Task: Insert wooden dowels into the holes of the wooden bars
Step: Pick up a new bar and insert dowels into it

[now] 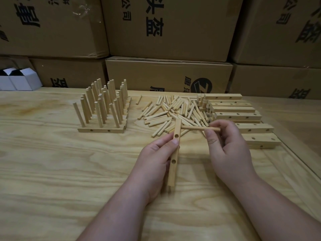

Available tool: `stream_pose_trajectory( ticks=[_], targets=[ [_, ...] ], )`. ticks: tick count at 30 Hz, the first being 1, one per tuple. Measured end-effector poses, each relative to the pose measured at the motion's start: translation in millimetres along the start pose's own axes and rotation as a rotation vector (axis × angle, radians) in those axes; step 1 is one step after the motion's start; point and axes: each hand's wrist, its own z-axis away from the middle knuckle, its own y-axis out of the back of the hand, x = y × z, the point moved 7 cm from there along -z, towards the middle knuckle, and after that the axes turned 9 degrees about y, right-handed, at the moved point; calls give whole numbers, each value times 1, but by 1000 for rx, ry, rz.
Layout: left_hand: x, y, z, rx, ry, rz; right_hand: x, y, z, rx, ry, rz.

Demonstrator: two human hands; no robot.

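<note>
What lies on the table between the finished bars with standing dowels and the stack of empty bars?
In the head view, a loose pile of dowels lies between the finished bars and the stack of empty bars; one stray dowel lies apart.

Only one view is given, taken from a camera worn on the head. The bench (69,171) is seen from above, forward and downward, at close range, while stacked cardboard boxes (170,28) are seen farther behind.
</note>
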Motion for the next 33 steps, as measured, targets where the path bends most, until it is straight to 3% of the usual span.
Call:
stream_pose_trajectory(
  ticks=[12, 33],
  targets=[
    [4, 7, -1, 47, -23, 78, -1, 8, -3, 40, 19, -3],
    [8, -6, 7, -50, -26, 70, 1, 20, -9, 69, 41, 53]
  ],
)
